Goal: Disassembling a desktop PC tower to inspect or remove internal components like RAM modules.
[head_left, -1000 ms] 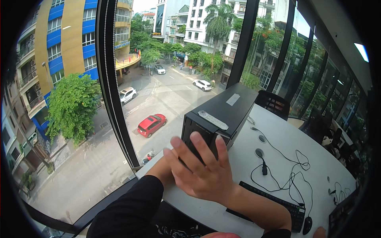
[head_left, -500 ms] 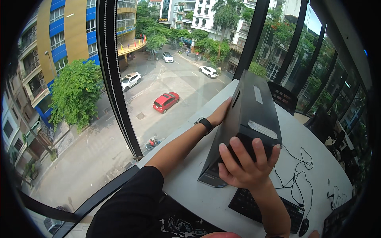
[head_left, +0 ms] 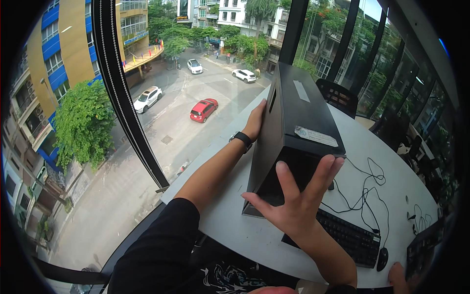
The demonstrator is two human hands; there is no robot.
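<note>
left hand (head_left: 255, 121) against the near-window side of a black desktop computer tower (head_left: 294, 117), finger spacing unclear; the tower stands just beyond the right hand (head_left: 299, 208), its fingers splayed; rightward of it, black keyboard (head_left: 350, 238), mouse (head_left: 383, 259).

Wht desk (head_left: 404, 182): kbd (head_left: 347, 234), mouse (head_left: 382, 259), prob. PC (head_left: 301, 120)

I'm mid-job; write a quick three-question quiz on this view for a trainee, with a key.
1. On which wrist is the black watch?
2. True or false: the mouse lies on the white table, to the right of the black keyboard.
3. The left hand is at the side of: a) the office chair; b) the computer tower; c) the red car.

Key: 1. Left. 2. True. 3. b.
</note>
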